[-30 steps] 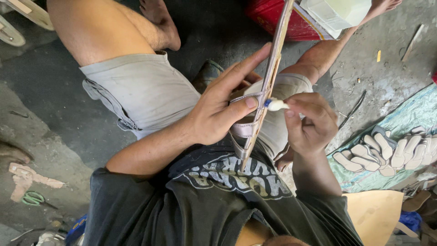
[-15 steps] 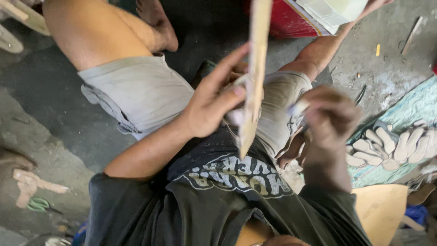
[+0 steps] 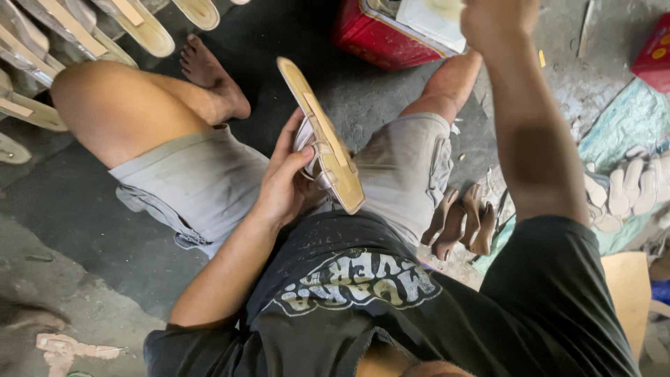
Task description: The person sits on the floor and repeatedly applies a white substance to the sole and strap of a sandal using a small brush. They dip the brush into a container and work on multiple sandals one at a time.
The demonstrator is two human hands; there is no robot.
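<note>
The left hand [image 3: 283, 185] grips a tan sandal sole [image 3: 321, 136] over the lap; the thumb lies across the near half of its upper face and the fingers curl behind it, among pale straps [image 3: 306, 139] that show at its left edge; the grasp is closed around the piece. The sole's long axis runs diagonally, from its near end just above the right thigh up and to the left toward the bare foot [image 3: 209, 77]; the far, narrower end points away from the body and toward the upper left, while the broader end sits lowest, close to the grey shorts [image 3: 202, 181]; a lighter strip runs down the middle of its face, along the same axis.

The right hand [image 3: 499, 21] is raised to the top edge of the view, near a red box [image 3: 380, 38] with a white lid; it looks bunched, but what it pinches, if anything, cannot be told, since the frame cuts it off.

Beside the right leg, on the floor, stand several brown heel pieces [image 3: 460, 223]; further right, a row of pale soles [image 3: 621, 192] lies on a teal sheet [image 3: 628, 126]; more tan soles [image 3: 139, 24] lean in the upper left corner.
</note>
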